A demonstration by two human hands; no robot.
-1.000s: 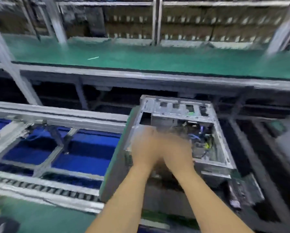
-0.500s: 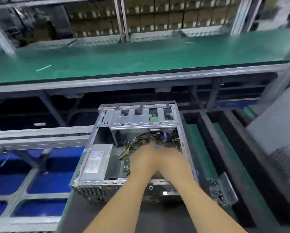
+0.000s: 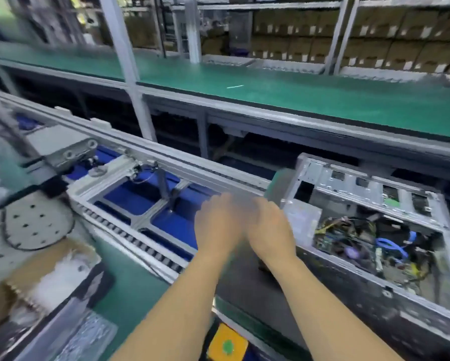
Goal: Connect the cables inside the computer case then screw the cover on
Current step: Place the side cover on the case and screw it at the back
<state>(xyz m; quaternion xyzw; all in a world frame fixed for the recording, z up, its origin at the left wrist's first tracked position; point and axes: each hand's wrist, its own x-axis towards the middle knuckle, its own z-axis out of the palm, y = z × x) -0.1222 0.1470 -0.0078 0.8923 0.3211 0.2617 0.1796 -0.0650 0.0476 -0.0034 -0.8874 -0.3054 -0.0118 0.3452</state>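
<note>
Grey metal forms one computer case (image 3: 369,230), lying open-topped at the right on the conveyor line. Inside it sits a tangle of yellow, black and blue cables (image 3: 380,243) over a green board. Two bare hands hover side by side just left of the case: the left hand (image 3: 218,222) and right hand (image 3: 268,230) are blurred, fingers seemingly loose and holding nothing. One green desk (image 3: 296,92) runs behind.
</note>
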